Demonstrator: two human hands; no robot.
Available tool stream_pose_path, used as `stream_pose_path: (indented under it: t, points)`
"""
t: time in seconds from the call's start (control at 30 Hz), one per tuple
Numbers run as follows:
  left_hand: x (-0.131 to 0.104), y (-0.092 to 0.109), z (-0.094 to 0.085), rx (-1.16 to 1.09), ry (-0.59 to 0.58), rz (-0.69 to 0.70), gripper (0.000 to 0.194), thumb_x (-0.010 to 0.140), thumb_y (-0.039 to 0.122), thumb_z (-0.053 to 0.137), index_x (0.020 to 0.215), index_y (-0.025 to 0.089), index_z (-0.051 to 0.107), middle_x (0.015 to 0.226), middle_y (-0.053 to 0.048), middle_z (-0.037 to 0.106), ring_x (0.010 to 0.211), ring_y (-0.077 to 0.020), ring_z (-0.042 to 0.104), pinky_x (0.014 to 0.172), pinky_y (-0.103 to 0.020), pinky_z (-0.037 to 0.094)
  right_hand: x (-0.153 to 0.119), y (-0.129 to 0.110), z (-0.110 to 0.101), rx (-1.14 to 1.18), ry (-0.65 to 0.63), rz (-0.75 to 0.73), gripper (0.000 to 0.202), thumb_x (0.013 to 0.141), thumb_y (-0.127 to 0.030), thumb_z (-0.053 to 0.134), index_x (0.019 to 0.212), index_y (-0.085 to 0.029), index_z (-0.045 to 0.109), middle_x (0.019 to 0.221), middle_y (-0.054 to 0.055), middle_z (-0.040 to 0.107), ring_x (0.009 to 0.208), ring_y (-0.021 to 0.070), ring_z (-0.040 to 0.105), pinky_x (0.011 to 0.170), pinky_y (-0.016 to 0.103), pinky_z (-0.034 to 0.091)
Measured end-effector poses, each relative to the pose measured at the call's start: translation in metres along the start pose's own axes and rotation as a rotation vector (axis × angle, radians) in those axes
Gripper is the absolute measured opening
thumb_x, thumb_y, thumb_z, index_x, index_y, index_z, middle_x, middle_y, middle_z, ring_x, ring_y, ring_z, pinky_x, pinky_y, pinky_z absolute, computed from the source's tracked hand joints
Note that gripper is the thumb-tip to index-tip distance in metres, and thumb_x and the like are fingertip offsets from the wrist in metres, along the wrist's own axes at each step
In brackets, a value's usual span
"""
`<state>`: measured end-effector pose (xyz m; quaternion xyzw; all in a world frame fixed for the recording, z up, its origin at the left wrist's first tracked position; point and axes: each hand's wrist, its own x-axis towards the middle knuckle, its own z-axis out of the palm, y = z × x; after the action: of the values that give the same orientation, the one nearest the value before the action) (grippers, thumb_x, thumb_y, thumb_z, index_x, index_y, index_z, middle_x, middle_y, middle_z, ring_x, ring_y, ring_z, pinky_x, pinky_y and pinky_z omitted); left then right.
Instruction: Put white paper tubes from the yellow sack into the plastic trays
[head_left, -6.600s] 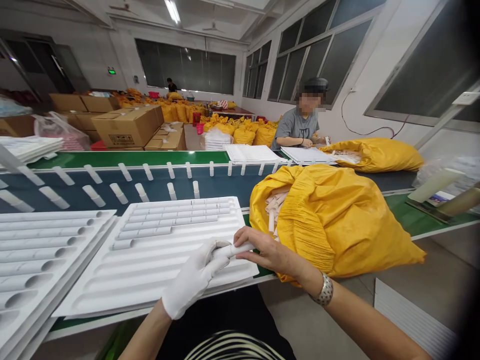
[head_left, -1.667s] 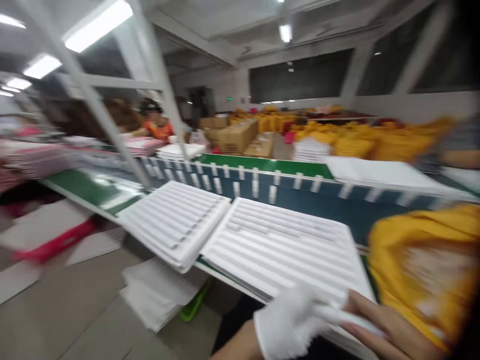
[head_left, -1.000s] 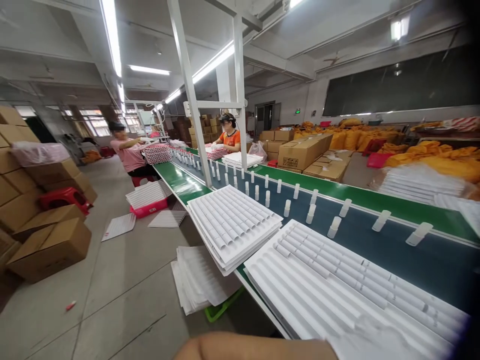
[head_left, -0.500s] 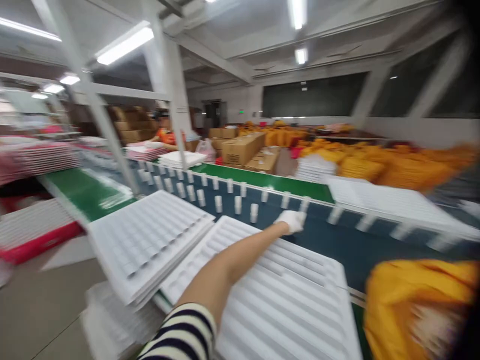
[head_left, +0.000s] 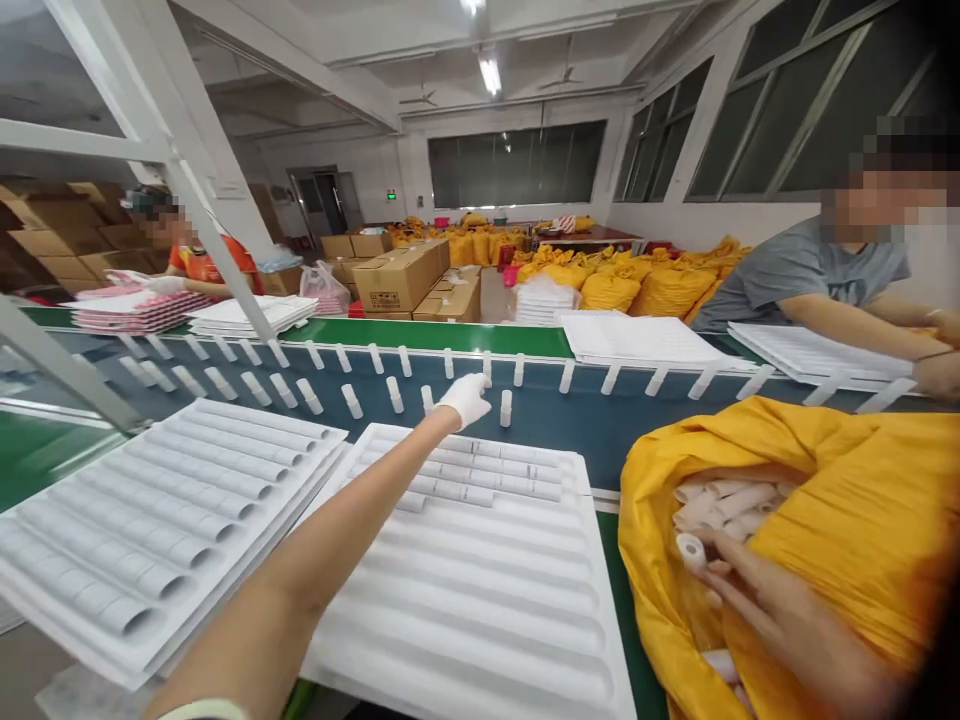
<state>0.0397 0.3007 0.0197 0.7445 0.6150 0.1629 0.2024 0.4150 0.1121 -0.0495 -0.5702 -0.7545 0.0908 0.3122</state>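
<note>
Head: right fingers [head_left: 739, 562] hold tube [head_left: 691, 552] end-on to camera.

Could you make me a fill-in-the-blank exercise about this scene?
A white ____ covers the left hand.
The right hand holds a small tube at the yellow sack, to the ____ of the partly filled tray.
The long strip before the cardboard boxes is coloured ____.

Missing words: glove; right; green.
</note>
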Motion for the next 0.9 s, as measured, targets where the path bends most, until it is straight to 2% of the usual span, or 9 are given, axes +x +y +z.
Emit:
stream_pose_path:
  t: [0.1,0.2,0.27,0.33,0.4,0.5,0.6,0.8,0.9]
  points:
    - [-0.065,-0.017,-0.008,0.089,-0.002,0.095,0.022,0.096,0.028,0.063,0.112,0.015,0.068,0.118,-0.009,0.068,0.109,-0.0234,0.064,0.097,-0.044,0.051,-0.002,-0.009,-0.006,0.137,-0.116,0.017,0.037,0.098,-0.059,0.044,0.112,-0.032,0.065,0.096,0.015,0.074,0.087,0.0326,0.073,0.068,0.041,0.062]
    - [-0.126,-0.028,0.004,0.170,-0.037,0.190,0.017,0.093,0.024,0.060,0.101,0.019,0.074,0.107,-0.009,0.071,0.104,-0.0259,0.064,0.094,-0.039,0.049,-0.003,-0.039,-0.007,0.233,-0.142,-0.006,0.028,0.101,-0.050,0.046,0.113,-0.031,0.063,0.103,0.013,0.072,0.097,0.0310,0.071,0.082,0.040,0.059]
    - [-0.147,-0.031,0.015,0.204,-0.043,0.243,0.022,0.092,0.023,0.058,0.108,0.022,0.073,0.110,-0.009,0.070,0.104,-0.0284,0.062,0.091,-0.039,0.048,-0.001,-0.064,-0.004,0.261,-0.158,-0.060,0.027,0.101,-0.047,0.049,0.116,-0.028,0.061,0.108,0.010,0.071,0.102,0.0295,0.069,0.090,0.040,0.055]
    - [-0.151,-0.031,0.023,0.229,-0.028,0.279,0.024,0.090,0.022,0.057,0.111,0.021,0.070,0.111,-0.011,0.068,0.104,-0.0306,0.061,0.090,-0.041,0.046,0.002,-0.087,-0.001,0.291,-0.176,-0.117,0.026,0.101,-0.044,0.051,0.116,-0.024,0.060,0.114,0.009,0.070,0.107,0.0281,0.066,0.096,0.041,0.052]
    - [-0.145,-0.028,0.029,0.246,-0.013,0.305,0.017,0.089,0.021,0.056,0.098,0.018,0.070,0.105,-0.013,0.067,0.098,-0.0318,0.061,0.086,-0.042,0.045,0.003,-0.104,0.001,0.322,-0.190,-0.166,0.025,0.102,-0.041,0.051,0.119,-0.023,0.059,0.118,0.008,0.069,0.110,0.0254,0.065,0.098,0.038,0.051]
    - [-0.133,-0.022,0.033,0.244,-0.006,0.331,0.008,0.085,0.020,0.057,0.079,0.018,0.062,0.090,-0.012,0.065,0.085,-0.0300,0.060,0.075,-0.038,0.044,0.001,-0.124,0.003,0.355,-0.200,-0.213,0.023,0.103,-0.037,0.053,0.121,-0.024,0.058,0.119,0.007,0.067,0.113,0.0225,0.063,0.101,0.035,0.049]
    - [-0.128,-0.017,0.037,0.204,-0.009,0.356,0.008,0.086,0.019,0.054,0.079,0.019,0.059,0.085,-0.009,0.065,0.079,-0.0274,0.060,0.070,-0.035,0.043,-0.004,-0.137,0.003,0.366,-0.209,-0.237,0.021,0.104,-0.034,0.052,0.122,-0.024,0.058,0.120,0.006,0.066,0.116,0.0210,0.061,0.102,0.034,0.048]
    - [-0.127,-0.002,0.050,0.074,-0.062,0.386,0.013,0.082,0.017,0.057,0.084,0.018,0.070,0.095,-0.012,0.072,0.101,-0.0347,0.061,0.094,-0.047,0.043,-0.012,-0.136,0.008,0.302,-0.177,-0.219,0.028,0.105,-0.030,0.050,0.132,-0.027,0.057,0.124,0.007,0.059,0.119,0.0212,0.057,0.105,0.037,0.047]
    - [-0.144,0.012,0.049,-0.063,-0.100,0.381,0.025,0.089,0.023,0.053,0.104,0.017,0.072,0.113,-0.013,0.071,0.112,-0.0323,0.061,0.101,-0.045,0.045,-0.014,-0.128,0.012,0.334,-0.063,-0.161,0.026,0.101,-0.032,0.059,0.126,-0.026,0.058,0.117,0.007,0.062,0.112,0.0224,0.060,0.099,0.037,0.051]
